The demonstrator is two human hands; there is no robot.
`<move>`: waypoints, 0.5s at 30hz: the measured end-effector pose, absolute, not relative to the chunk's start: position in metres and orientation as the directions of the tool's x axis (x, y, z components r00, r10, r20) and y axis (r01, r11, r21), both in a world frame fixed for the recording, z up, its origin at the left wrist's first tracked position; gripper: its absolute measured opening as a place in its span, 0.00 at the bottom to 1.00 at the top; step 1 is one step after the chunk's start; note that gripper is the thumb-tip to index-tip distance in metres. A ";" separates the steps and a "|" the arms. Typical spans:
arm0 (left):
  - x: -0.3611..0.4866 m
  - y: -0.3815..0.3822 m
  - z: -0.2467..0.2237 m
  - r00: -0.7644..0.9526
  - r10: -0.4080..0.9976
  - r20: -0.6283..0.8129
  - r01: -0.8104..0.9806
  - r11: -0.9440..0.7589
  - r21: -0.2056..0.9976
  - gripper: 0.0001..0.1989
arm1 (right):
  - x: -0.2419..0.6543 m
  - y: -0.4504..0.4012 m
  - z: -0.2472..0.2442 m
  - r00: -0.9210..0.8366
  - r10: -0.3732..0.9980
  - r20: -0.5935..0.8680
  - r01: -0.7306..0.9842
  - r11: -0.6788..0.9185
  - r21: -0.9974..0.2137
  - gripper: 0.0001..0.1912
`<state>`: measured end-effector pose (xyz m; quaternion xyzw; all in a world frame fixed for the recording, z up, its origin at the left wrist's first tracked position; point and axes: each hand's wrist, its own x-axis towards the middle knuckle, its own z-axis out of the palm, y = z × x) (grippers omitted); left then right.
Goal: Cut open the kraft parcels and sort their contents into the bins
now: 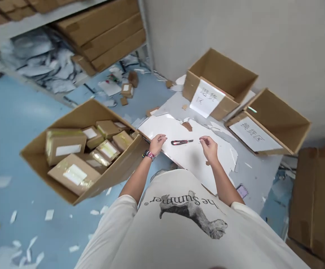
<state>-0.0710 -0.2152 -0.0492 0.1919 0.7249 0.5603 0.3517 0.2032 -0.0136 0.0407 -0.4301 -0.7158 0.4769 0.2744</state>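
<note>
Hands empty, both held above a white sheet: left hand (158, 144) half open, fingers loosely curled, just beside the wall of a cardboard box; right hand (209, 148) with fingertips drawn together, no object visible between them. Utility knife (181, 142), red and black, lies on the white sheet (192, 160) between the hands, touching neither. Watch and pink band (149, 155) on left wrist.

Open cardboard box (114, 168) lies tilted at left, holding taped brown parcels (66, 148). Two further open cartons stand beyond the sheet, each bearing a handwritten Chinese paper sign: nearer carton (221, 73), farther carton (278, 116). Stacked flat cartons (100, 37) sit at top left, another brown carton (316, 198) at right. Paper scraps (50, 215) are scattered over the blue floor (16, 127).
</note>
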 end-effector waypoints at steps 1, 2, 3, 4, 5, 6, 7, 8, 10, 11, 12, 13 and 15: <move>-0.072 -0.232 -0.049 -0.722 0.624 -0.298 -0.140 0.290 0.947 0.15 | 0.194 -0.015 0.039 -0.529 0.848 -0.023 0.343 0.190 -0.920 0.19; -0.073 -0.249 -0.050 -0.760 0.576 -0.301 -0.163 0.279 0.946 0.15 | 0.184 -0.017 0.038 -0.577 0.817 -0.029 0.334 0.203 -0.921 0.19; -0.072 -0.266 -0.050 -0.793 0.528 -0.304 -0.184 0.268 0.946 0.15 | 0.174 -0.021 0.035 -0.620 0.784 -0.034 0.324 0.216 -0.921 0.19; -0.070 -0.284 -0.051 -0.822 0.482 -0.304 -0.200 0.254 0.946 0.15 | 0.164 -0.026 0.033 -0.660 0.750 -0.036 0.313 0.231 -0.921 0.19; -0.068 -0.301 -0.051 -0.847 0.438 -0.301 -0.212 0.241 0.947 0.15 | 0.155 -0.031 0.030 -0.698 0.715 -0.036 0.301 0.246 -0.921 0.19; -0.065 -0.319 -0.051 -0.869 0.396 -0.298 -0.220 0.230 0.948 0.15 | 0.145 -0.038 0.027 -0.731 0.682 -0.035 0.286 0.260 -0.922 0.19; -0.062 -0.336 -0.051 -0.888 0.353 -0.296 -0.226 0.225 0.948 0.15 | 0.136 -0.045 0.024 -0.761 0.648 -0.034 0.271 0.269 -0.924 0.19; -0.059 -0.352 -0.051 -0.903 0.312 -0.295 -0.232 0.223 0.947 0.16 | 0.126 -0.052 0.022 -0.786 0.617 -0.035 0.255 0.272 -0.928 0.19; -0.056 -0.384 -0.051 -0.925 0.241 -0.293 -0.241 0.221 0.945 0.16 | 0.107 -0.069 0.019 -0.827 0.561 -0.043 0.230 0.266 -0.936 0.19; -0.056 -0.399 -0.050 -0.933 0.210 -0.291 -0.245 0.218 0.945 0.17 | 0.098 -0.077 0.018 -0.843 0.535 -0.047 0.220 0.264 -0.939 0.19; -0.056 -0.414 -0.050 -0.940 0.182 -0.287 -0.248 0.211 0.946 0.17 | 0.089 -0.086 0.019 -0.859 0.509 -0.048 0.210 0.266 -0.941 0.19; -0.058 -0.427 -0.051 -0.946 0.157 -0.283 -0.250 0.201 0.947 0.18 | 0.080 -0.094 0.020 -0.875 0.481 -0.048 0.201 0.273 -0.941 0.19; -0.064 -0.452 -0.054 -0.955 0.100 -0.278 -0.259 0.174 0.950 0.19 | 0.062 -0.111 0.024 -0.904 0.427 -0.037 0.179 0.297 -0.938 0.19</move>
